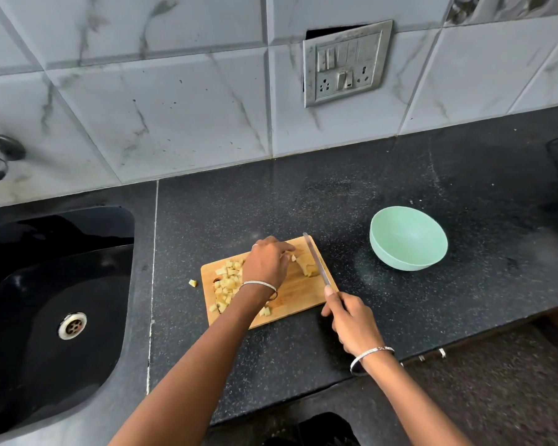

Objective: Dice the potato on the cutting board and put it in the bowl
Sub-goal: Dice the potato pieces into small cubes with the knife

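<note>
Now, left hand point(266, 262): fingers point(282, 247) curled on the potato point(306, 267).
Right hand point(351, 323): fingers wrapped round the knife point(316, 262).
Bowl point(408, 238): on the counter point(400, 317), off the cutting board's point(300, 294) right edge.

Home kitchen, sink point(55, 304), tiled wall point(161, 101), granite counter point(335, 194)

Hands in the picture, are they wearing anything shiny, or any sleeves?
No sleeves or gloves show; both arms are bare. The left hand has a small ring on one finger and a thin silver bangle at its wrist. The right hand wears a silver bracelet at its wrist.
</note>
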The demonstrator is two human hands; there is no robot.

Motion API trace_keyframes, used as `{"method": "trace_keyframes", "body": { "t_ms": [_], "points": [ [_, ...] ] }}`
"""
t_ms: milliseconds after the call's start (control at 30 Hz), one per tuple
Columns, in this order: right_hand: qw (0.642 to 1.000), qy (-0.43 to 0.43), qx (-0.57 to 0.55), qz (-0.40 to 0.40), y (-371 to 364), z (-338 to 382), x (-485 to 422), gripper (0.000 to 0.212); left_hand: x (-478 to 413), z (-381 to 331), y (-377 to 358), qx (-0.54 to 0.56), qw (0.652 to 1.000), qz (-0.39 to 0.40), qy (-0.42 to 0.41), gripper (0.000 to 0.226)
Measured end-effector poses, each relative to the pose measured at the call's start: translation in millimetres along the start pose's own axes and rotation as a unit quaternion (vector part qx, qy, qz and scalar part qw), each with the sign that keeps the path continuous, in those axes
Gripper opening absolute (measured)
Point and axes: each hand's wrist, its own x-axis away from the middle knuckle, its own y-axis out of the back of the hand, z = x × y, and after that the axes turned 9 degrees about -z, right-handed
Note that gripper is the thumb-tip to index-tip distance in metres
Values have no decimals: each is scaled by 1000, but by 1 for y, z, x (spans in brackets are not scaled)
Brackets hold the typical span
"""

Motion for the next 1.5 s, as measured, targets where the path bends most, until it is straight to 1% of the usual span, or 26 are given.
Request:
{"method": "trace_keyframes", "body": {
  "t_ms": [67, 133, 200, 267, 333, 500, 700, 767, 900, 1000, 1300, 1400, 1500],
  "points": [
    [1000, 1, -4, -5, 3, -3, 0, 43, -5, -2, -7, -19, 1000, 18, -7, 26],
    [1000, 2, -2, -1, 7, -6, 0, 44, -8, -2, -10, -31, 999, 28, -14, 25],
    [1000, 2, -2, 3, 9, -9, -2, 50, -12, -2, -12, -35, 999, 29, -14, 19],
    [1000, 4, 2, 3, 11, -11, -2, 51, -14, 0, -13, -40, 999, 24, -9, 9],
    [1000, 10, 5, 7, 11, -12, -1, 50, -12, 3, -13, -45, 999, 21, -5, 6],
    [999, 36, 29, 12, 9, -7, 1, 48, -2, 13, -13, -47, 999, 2, 0, 9],
    [988, 74, 129, 35, -2, 2, 7, 51, 4, 15, -6, -44, 998, -21, 27, 15],
    [982, 76, 166, 41, -9, 2, 6, 54, 3, 12, -6, -49, 998, -19, 31, 14],
    [976, 54, 205, 47, -20, 0, 4, 59, 2, 8, -8, -50, 998, -22, 36, 12],
    [973, 62, 218, 53, -21, 3, 3, 60, 1, 8, -10, -48, 998, -29, 40, 14],
    [964, 76, 248, 48, -17, 12, 9, 45, -3, 8, -15, -56, 997, -12, 42, 11],
    [963, 78, 256, 46, -14, 12, 8, 49, -5, 6, -14, -52, 997, -9, 50, 9],
    [964, 64, 251, 59, -14, 15, 9, 52, -7, 4, -15, -62, 997, -1, 49, 12]
  ]
}}
